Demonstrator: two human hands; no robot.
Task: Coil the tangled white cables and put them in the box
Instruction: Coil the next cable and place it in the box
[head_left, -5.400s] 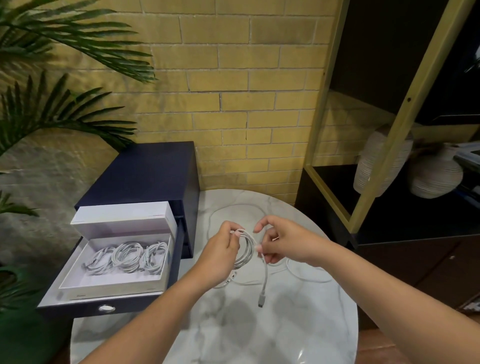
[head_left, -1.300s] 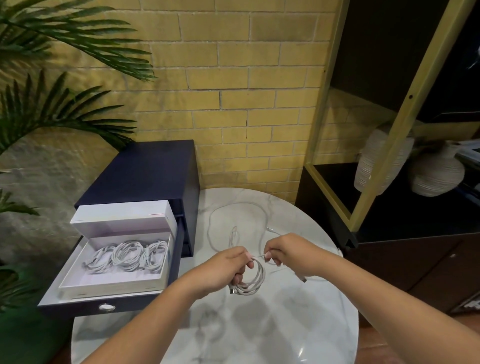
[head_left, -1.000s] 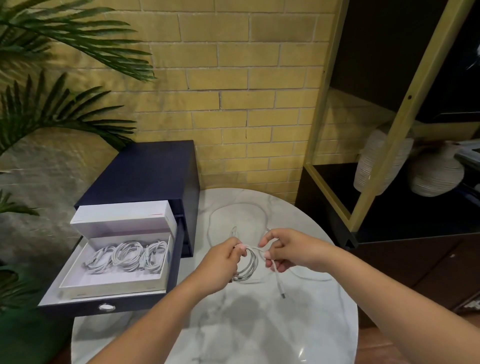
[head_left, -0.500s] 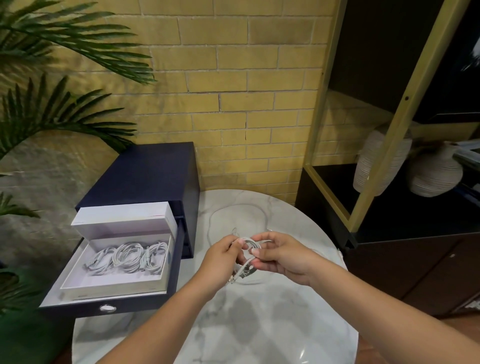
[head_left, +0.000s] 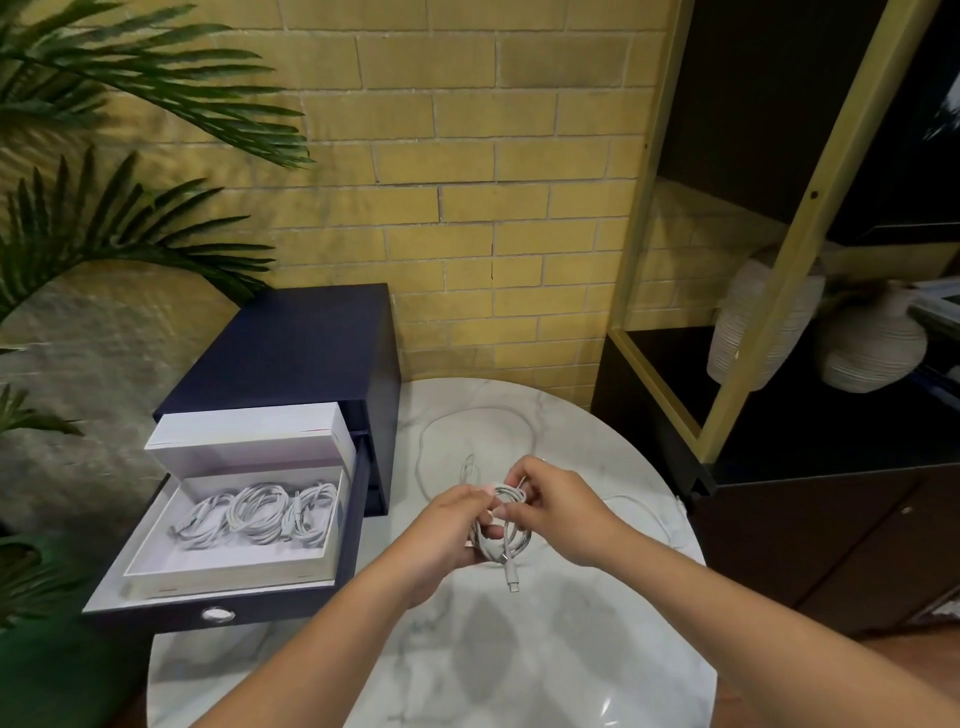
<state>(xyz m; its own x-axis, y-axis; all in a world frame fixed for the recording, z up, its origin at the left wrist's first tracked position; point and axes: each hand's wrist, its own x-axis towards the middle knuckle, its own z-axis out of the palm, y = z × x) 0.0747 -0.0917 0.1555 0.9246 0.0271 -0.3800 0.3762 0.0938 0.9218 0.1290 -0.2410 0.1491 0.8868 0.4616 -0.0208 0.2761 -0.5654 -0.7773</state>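
Three or so finished coils (head_left: 260, 514) lie in the white box (head_left: 223, 569), which sits open in the pulled-out drawer (head_left: 218, 616) left of the desk (head_left: 519, 670). One more coiled cable (head_left: 506, 540) is held just above the desk between both hands. Its end is the likely trouble: the plug (head_left: 511, 579) hangs free below the loops, so the bundle looks unsecured, and springy cable would probably fan open if either grip eased before that tail is tucked in. Carried one-handed to the box, the dangling plug could also catch on the box wall and pull a turn loose. A loose cable (head_left: 422, 457) sprawls on the desk just behind the hands; whether it touches the held coil I cannot tell, but a snag there would drag it along. The left hand (head_left: 452, 525) reaches in from the left, its grip curled round the coil's left side. The right hand (head_left: 556, 514) comes from the right, its fingertips pinching the top of the loops.
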